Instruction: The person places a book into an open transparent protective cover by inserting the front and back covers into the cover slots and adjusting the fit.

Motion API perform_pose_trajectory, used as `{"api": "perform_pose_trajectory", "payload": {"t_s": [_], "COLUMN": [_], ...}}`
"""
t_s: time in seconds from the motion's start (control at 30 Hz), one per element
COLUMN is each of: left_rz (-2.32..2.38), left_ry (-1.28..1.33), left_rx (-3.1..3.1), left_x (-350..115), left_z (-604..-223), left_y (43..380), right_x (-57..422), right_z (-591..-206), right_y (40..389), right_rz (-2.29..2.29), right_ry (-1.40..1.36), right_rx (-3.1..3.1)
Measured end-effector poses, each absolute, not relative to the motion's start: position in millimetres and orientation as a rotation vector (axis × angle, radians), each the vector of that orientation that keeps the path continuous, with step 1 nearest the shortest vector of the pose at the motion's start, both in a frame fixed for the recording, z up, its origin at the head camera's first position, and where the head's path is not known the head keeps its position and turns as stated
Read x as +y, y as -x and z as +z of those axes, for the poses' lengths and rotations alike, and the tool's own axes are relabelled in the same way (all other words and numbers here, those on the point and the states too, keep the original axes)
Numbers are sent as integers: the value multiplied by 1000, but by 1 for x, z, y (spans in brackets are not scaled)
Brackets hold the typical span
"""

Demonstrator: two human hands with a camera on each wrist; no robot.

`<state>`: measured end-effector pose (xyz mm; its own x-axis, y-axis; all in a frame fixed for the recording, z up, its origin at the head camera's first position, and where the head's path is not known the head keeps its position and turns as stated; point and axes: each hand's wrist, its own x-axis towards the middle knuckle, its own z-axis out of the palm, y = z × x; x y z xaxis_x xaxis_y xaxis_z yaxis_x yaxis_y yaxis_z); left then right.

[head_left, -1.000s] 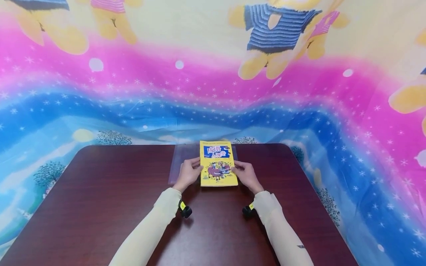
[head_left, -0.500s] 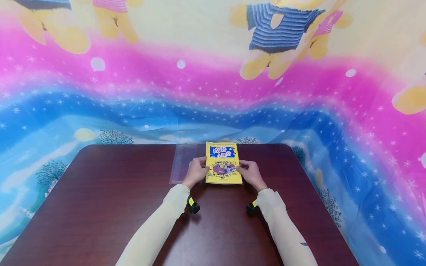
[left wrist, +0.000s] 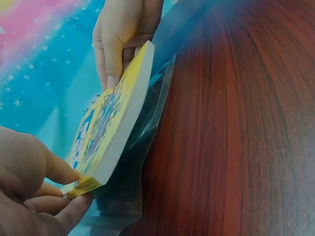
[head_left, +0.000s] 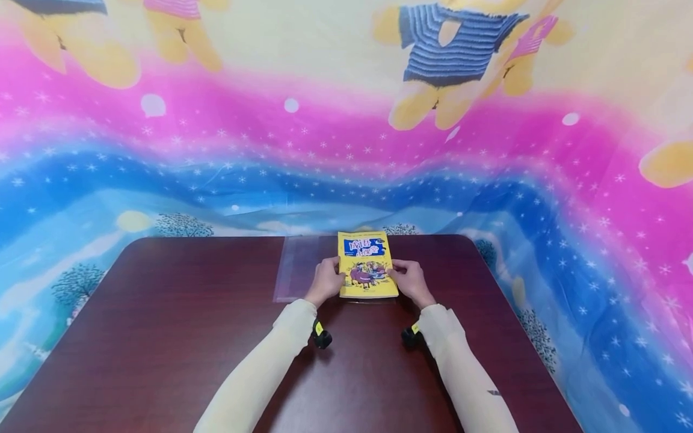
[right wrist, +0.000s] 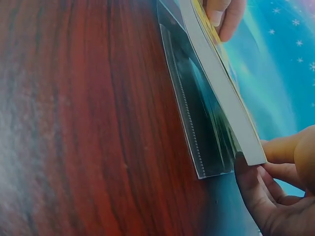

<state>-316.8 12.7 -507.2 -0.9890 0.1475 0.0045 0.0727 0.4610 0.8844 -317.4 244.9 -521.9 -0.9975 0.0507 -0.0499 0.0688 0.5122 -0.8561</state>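
A yellow paperback book (head_left: 370, 279) with a blue title block is held at the far middle of the table, over a clear plastic book cover (head_left: 296, 273). My left hand (head_left: 327, 279) pinches its spine side, thumb on the front and fingers beneath, as the left wrist view shows at the hand (left wrist: 34, 182). Across from it, my right hand (head_left: 410, 281) pinches the page-edge side. In the right wrist view the book's white page edge (right wrist: 221, 83) sits above the transparent cover (right wrist: 189, 113), with a gap between them. Much of the cover is hidden under the book.
The dark red-brown wooden table (head_left: 178, 337) extends around the hands, its far edge just behind the book. A printed cloth backdrop (head_left: 260, 144) with bears and snowflakes hangs behind and beside it. Each wrist carries a small black camera (head_left: 323, 338).
Both hands have carried the book to the right across the plastic cover, more of whose left part now shows. The grip on the book stays the same.
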Motion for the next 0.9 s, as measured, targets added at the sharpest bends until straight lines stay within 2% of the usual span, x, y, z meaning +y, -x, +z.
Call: {"api": "perform_pose_trajectory", "payload": {"t_s": [0.57,0.9], "left_rz": [1353,1385], "left_ry": [-291,-288], "left_rx": [2706,2697], "left_x": [7,-2], "left_z": [-513,-515], "left_y": [314,309], "right_x": [238,231], "right_z": [-525,-524], "right_y": [319,320], "right_rz": [-1388,-1360], "right_ry": [-55,-13], "right_rx": [2730,2717]}}
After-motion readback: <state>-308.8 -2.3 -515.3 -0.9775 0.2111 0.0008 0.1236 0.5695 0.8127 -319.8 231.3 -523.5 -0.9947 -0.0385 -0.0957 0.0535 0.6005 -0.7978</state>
